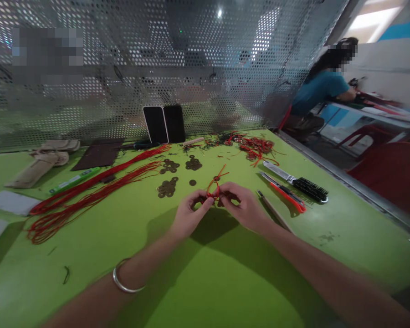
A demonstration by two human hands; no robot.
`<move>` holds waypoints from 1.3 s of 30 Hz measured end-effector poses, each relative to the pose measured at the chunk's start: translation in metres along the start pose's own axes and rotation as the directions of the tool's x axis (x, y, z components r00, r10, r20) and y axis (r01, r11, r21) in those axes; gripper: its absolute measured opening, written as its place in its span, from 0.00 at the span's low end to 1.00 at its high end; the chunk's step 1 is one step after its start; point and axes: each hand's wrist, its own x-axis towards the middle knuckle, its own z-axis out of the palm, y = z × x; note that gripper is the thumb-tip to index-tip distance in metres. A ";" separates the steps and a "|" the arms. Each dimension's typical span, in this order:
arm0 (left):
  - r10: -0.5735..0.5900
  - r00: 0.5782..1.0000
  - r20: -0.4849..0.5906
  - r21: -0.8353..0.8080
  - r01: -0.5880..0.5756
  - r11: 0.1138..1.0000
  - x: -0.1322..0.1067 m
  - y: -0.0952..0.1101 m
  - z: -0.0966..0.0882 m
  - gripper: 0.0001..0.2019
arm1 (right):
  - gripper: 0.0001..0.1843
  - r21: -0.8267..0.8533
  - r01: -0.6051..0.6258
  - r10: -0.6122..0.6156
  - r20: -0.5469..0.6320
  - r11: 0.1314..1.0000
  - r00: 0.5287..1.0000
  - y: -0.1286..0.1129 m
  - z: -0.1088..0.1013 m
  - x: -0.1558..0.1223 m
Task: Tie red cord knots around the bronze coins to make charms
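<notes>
Passage is afforded over green tabletop (131,223) between left hand (191,213) and red cords (80,188), while the right side is obstructed by cutter (285,195) and hairbrush (305,186), and far edge by perforated panel (123,95).

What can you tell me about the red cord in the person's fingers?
The red cord is thin and looks like textile. The fingertips of the left hand and right hand pinch it over the green table. An open loop extends beyond the fingers, with loose ends past it. A dark disc shows by the loop; whether it is threaded is unclear.
</notes>
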 end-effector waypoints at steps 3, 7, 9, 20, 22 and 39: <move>-0.017 0.999 -0.035 -0.027 0.016 0.999 0.000 0.001 0.000 0.08 | 0.09 0.026 -0.044 0.044 0.008 0.999 0.999 0.002 0.000 0.000; -0.043 0.998 -0.044 -0.118 0.038 0.992 0.001 0.001 0.000 0.09 | 0.10 0.017 -0.061 0.061 0.043 0.998 0.997 0.004 0.000 0.001; -0.048 0.999 -0.022 -0.145 0.044 0.988 0.001 0.001 0.000 0.08 | 0.10 -0.014 -0.061 0.062 0.063 0.998 0.996 0.005 0.001 0.001; -0.040 0.995 -0.096 -0.081 0.033 0.996 0.002 -0.005 -0.001 0.09 | 0.08 -0.319 -0.038 0.110 0.213 0.947 0.971 -0.001 0.002 0.000; -0.006 0.989 -0.149 0.020 0.009 1.000 0.003 -0.004 -0.002 0.09 | 0.11 -0.348 0.015 0.088 0.281 0.938 0.956 -0.004 0.003 -0.001; 0.304 0.934 0.187 0.550 -0.356 0.756 -0.002 -0.006 -0.001 0.05 | 0.13 0.069 -0.244 0.231 0.162 0.967 0.959 -0.006 -0.009 -0.001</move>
